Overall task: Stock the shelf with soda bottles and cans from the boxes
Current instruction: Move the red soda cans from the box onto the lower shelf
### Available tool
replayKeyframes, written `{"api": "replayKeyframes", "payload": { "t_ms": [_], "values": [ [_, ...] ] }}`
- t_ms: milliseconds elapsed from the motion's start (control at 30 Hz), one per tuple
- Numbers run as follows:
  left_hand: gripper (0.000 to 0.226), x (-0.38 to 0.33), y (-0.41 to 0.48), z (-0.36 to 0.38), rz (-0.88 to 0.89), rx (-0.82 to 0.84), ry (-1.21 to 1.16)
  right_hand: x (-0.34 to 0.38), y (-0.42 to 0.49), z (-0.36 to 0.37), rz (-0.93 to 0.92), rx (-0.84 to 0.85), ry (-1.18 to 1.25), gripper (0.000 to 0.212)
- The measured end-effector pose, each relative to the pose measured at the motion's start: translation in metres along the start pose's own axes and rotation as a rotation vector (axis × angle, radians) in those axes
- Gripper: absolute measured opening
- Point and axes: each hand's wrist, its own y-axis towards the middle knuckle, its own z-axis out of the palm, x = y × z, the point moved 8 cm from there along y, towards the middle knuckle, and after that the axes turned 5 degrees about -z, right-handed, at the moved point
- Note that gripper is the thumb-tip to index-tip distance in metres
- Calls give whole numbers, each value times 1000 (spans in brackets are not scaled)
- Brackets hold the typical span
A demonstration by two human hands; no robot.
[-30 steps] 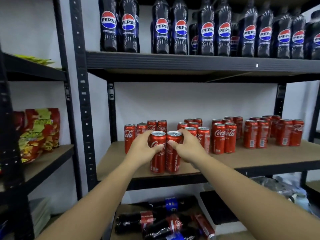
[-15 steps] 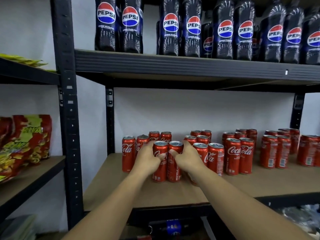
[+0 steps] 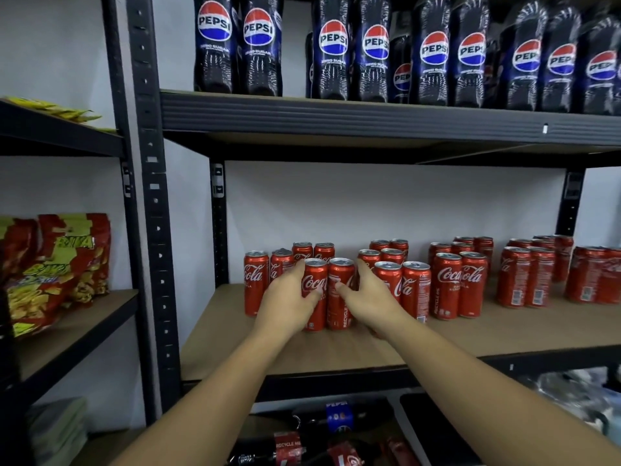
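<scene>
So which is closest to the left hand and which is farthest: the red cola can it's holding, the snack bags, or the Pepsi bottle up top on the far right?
1. Red aluminium cola can: touching the left hand, middle shelf.
2. Red-and-yellow foil snack bags: neighbouring rack, to the left.
3. Dark plastic Pepsi bottle: top shelf, far right.

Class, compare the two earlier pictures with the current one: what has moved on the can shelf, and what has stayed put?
The two cans between the left hand and right hand have been pushed back from the front edge of the wooden shelf, now nearly level with the front cans of the groups beside them. Both hands still clasp the pair. The other Coca-Cola cans and Pepsi bottles look unmoved.
</scene>
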Motion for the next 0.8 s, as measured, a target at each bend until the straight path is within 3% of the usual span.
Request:
{"api": "replayKeyframes", "payload": {
  "t_ms": [167,300,633,800],
  "values": [
    [60,-29,-35,-6,85,56,69,13,-47,-27,-166,10,-256,57],
    [66,-44,-63,6,88,191,113,-1,-89,-58,-187,20,-437,60],
    [69,-94,-161,92,286,492,94,-67,-235,-131,-32,138,-724,58],
    [69,-123,-217,144,374,607,96,-112,-304,-148,82,171,-746,61]
  ]
}}
